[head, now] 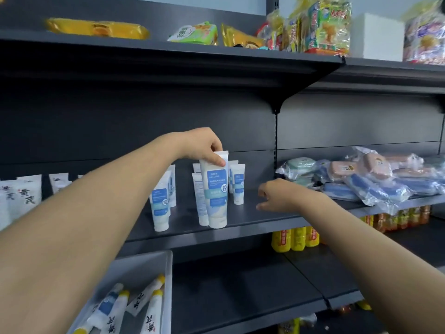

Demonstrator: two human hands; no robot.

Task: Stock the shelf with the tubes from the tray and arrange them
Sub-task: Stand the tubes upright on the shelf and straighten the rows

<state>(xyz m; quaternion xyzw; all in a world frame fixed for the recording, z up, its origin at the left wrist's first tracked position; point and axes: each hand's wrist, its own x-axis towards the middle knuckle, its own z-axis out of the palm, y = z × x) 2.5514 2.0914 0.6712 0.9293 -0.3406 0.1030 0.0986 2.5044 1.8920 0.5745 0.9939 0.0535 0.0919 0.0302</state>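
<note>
Left hand [204, 145] pinches tube [216, 189] by its top crimp; it stands cap down near the shelf [252, 218] front edge, other tubes [237, 184] close behind. Right hand [277, 195] loosely curled, holding nothing, over bare shelf beside bags [373, 179]. Tray [168, 273] below left.

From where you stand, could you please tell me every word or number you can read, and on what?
"控": white square on the blue-and-white tube the left hand pinches, and on its neighbour tube.
Smaller print on those tubes: too small.
Black brush characters on the white tubes, left: too blurred.
Print on the snack packs above: blurred.
</note>
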